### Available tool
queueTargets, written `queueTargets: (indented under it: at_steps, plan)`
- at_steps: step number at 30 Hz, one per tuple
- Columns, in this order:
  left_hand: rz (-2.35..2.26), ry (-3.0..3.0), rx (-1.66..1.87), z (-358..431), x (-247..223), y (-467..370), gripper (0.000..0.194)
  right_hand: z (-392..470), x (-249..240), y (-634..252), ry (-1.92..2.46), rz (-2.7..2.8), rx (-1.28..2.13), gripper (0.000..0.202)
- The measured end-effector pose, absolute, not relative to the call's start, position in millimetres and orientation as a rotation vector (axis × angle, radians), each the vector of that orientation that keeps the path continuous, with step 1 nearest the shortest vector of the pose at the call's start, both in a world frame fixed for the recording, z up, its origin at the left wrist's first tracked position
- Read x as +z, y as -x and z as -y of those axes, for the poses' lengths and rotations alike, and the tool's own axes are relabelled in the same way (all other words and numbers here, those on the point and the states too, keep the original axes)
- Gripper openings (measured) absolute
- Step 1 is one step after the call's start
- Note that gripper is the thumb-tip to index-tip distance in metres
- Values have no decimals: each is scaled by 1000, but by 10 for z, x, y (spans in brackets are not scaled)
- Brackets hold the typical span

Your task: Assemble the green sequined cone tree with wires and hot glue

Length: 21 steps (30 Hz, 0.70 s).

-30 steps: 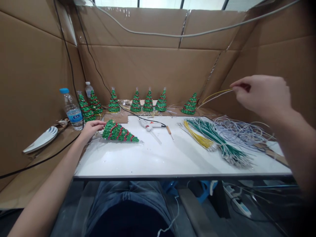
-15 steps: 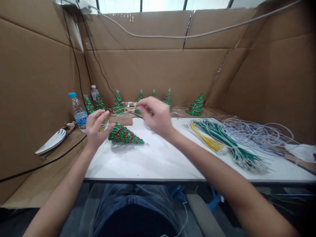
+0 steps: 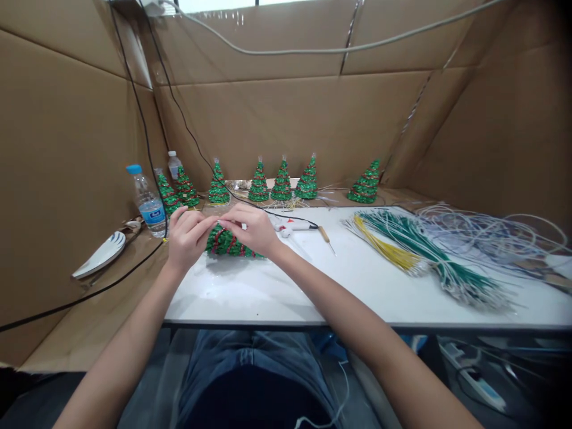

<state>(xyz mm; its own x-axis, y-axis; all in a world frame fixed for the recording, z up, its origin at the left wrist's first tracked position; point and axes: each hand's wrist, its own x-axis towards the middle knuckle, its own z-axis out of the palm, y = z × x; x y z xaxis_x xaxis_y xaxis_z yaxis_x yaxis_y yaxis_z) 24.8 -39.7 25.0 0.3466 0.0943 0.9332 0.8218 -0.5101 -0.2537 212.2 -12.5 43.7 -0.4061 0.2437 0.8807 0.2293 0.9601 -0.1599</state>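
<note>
My left hand (image 3: 187, 239) and my right hand (image 3: 251, 229) meet fingertip to fingertip, both pinching. What they pinch is too small and covered to make out. Just below and behind them, a small green tinsel Christmas tree (image 3: 230, 246) with red garland lies on its side on the white tabletop (image 3: 277, 292). My fingers hide part of it. Beyond my right hand are a white glue gun (image 3: 292, 226), partly covered by that hand, and a wooden-handled awl (image 3: 325, 235).
Several tinsel trees (image 3: 282, 186) stand along the back cardboard wall (image 3: 268, 119). At right lie yellow wires (image 3: 386, 249), green wires (image 3: 406, 241) and tangled pale cords (image 3: 487, 235). A water bottle (image 3: 152, 211) and a black cable (image 3: 111, 289) are at left.
My right hand has come down and left to meet my left hand. The left hand's spread fingers have closed into a pinch. The view has shifted slightly, uncovering the glue gun and awl.
</note>
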Motion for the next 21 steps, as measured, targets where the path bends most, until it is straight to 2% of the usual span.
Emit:
queueTargets:
  at_steps: [11, 16, 21]
  plan:
    - [863, 1963, -1222, 349, 205, -240, 13, 150, 477, -2195, 542, 2264, -289, 31]
    - [829, 1950, -1185, 334, 194, -225, 12, 197, 520, -2203, 565, 2330, -248, 30]
    - [965, 1927, -1184, 322, 209, -199, 14, 132, 611, -2379, 633, 2277, -46, 25]
